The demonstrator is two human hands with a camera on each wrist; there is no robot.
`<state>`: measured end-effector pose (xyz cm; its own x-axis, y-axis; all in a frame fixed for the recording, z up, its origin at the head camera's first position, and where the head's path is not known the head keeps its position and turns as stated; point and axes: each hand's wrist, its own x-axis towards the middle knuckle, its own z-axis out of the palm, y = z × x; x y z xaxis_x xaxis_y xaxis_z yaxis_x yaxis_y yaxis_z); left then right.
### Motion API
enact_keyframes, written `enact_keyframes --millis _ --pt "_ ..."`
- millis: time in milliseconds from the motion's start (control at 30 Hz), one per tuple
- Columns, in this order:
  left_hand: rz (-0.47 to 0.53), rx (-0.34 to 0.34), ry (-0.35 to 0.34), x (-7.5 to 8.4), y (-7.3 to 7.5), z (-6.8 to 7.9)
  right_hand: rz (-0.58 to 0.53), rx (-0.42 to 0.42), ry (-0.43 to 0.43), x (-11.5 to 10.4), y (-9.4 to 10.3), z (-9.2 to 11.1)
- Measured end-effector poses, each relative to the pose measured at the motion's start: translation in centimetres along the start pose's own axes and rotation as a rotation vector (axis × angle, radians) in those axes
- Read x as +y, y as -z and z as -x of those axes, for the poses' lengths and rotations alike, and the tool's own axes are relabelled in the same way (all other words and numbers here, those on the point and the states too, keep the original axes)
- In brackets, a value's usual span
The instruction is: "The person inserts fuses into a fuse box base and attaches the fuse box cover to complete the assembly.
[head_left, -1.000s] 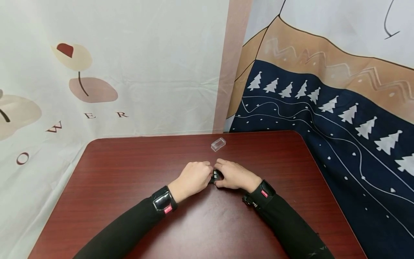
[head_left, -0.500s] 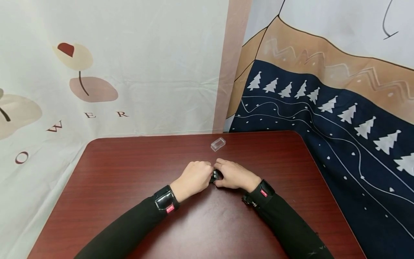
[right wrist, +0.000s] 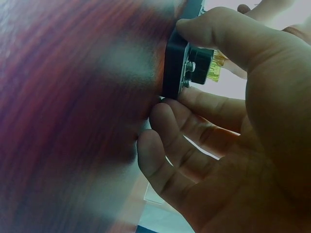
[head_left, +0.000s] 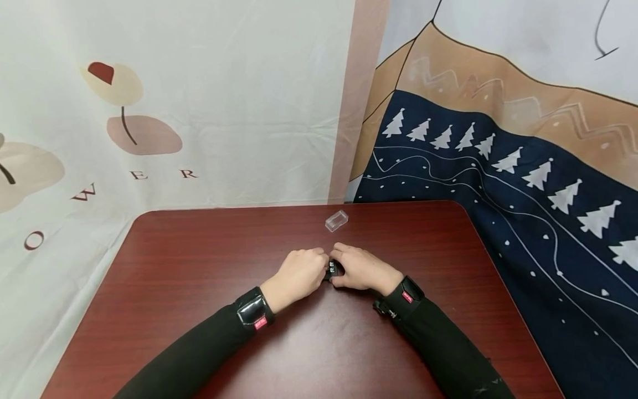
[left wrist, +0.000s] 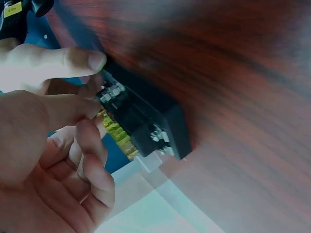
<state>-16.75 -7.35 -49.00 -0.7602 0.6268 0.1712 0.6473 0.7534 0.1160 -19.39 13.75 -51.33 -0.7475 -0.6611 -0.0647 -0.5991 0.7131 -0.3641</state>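
A black fuse block (head_left: 336,269) with metal screw terminals stands on the table between my hands. Yellow see-through blade fuses (left wrist: 118,133) sit in a row along its top. My right hand (head_left: 365,269) grips the black base (right wrist: 174,68), thumb on one side and index finger at the other; its remaining fingers curve near the tabletop. From the left, my left hand (head_left: 298,275) has its fingers curled, and thumb and fingertip pinch at a yellow fuse at the end of the row. Those fingertips mostly hide that fuse. In the head view the hands cover much of the block.
A clear plastic cover (head_left: 336,221) lies near the back edge of the reddish-brown wooden table (head_left: 199,238). Behind the table hang a pale printed cloth (head_left: 249,111) and a navy cloth with white trees (head_left: 448,160). Both wrists wear black camera bands.
Both hands stay at the block with almost the same grip. The left hand and wrist shift only very slightly. The clear cover stays where it lies.
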Motion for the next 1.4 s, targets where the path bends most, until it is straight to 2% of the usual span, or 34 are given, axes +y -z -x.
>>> enact_keyframes --millis 367,533,833,1167,1400 --pt "0.013 0.066 0.029 -1.3 0.1 1.1 0.003 -0.029 -0.024 -0.1 0.1 0.0" --pt "0.007 0.054 0.043 -2.1 0.4 2.0 0.012 -0.033 -0.039 -0.2 0.1 0.0" --pt "0.031 0.034 0.066 -3.1 0.0 3.6 0.02 -0.034 -0.05 -0.1 0.0 0.0" --pt "0.05 0.043 0.061 -3.6 -0.3 3.7 0.011 -0.033 -0.055 -0.1 0.0 0.1" --pt "0.065 -0.014 0.082 -3.9 -0.6 3.9 -0.002 -0.037 -0.055 -0.1 0.0 0.1"
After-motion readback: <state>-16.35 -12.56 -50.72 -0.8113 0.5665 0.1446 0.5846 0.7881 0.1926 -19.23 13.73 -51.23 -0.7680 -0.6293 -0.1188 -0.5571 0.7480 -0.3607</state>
